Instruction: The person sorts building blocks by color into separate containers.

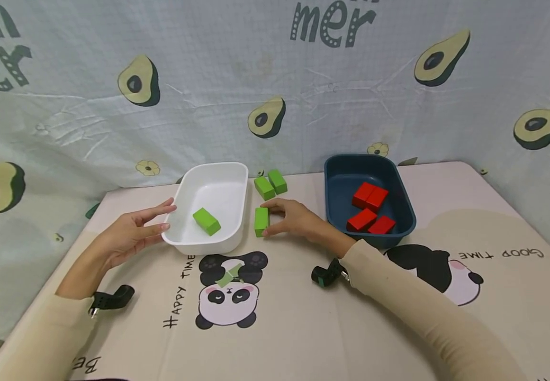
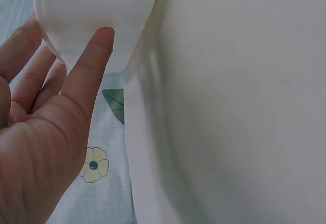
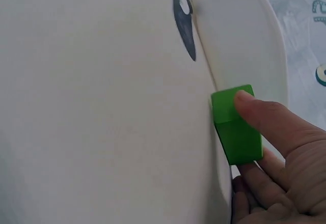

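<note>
My right hand (image 1: 296, 217) pinches a green block (image 1: 261, 222) between thumb and fingers, just right of the white bin (image 1: 208, 247). In the right wrist view the thumb lies on one face of that green block (image 3: 238, 127), with fingers at its opposite end. At the bin's left side, my left hand (image 1: 134, 232) touches the outer wall with straight fingers. The left wrist view has the thumb against the white wall (image 2: 97, 10). Inside the bin lies one green block (image 1: 206, 221). Two more green blocks (image 1: 264, 188) lie behind the right hand.
A dark blue bin (image 1: 334, 185) at the right contains several red blocks (image 1: 362, 220). The tablecloth (image 1: 303, 328) bears printed pandas and lettering. Behind the table hangs a curtain (image 1: 198, 116) with avocado prints. Black wrist cameras (image 1: 113, 298) stick out from both forearms.
</note>
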Motion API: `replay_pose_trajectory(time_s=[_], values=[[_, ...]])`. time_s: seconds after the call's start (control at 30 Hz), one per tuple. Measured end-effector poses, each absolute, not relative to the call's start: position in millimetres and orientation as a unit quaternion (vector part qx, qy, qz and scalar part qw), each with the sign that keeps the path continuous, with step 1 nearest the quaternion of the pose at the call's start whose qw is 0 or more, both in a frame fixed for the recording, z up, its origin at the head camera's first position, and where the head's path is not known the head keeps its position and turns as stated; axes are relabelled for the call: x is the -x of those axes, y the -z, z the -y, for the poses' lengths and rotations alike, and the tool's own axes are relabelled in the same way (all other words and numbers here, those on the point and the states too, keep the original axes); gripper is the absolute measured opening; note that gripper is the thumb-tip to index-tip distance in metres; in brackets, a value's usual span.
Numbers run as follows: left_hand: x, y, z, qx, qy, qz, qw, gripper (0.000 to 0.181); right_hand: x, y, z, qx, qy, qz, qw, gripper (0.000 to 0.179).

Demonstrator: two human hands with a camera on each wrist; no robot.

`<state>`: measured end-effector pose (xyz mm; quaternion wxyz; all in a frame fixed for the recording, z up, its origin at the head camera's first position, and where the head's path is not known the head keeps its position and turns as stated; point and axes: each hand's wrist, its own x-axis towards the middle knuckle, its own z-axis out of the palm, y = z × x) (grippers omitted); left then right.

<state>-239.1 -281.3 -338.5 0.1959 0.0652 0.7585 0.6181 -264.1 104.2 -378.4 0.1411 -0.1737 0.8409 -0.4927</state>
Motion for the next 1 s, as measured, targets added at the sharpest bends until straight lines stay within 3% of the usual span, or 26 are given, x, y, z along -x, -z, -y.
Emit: replay_pose_trajectory(time_s=[0.57,1.0], values=[[239.4,337.9,280.4,-0.059,-0.633,-0.746,0.196,0.065,265.2,381.3,-107.4,0.195,0.475,-0.845,0.148,0.073],[238.5,341.2,281.7,-0.060,-0.622,-0.757,0.191,0.065,258.2,375.5,-107.3,0.182,0.495,-0.842,0.111,0.071]])
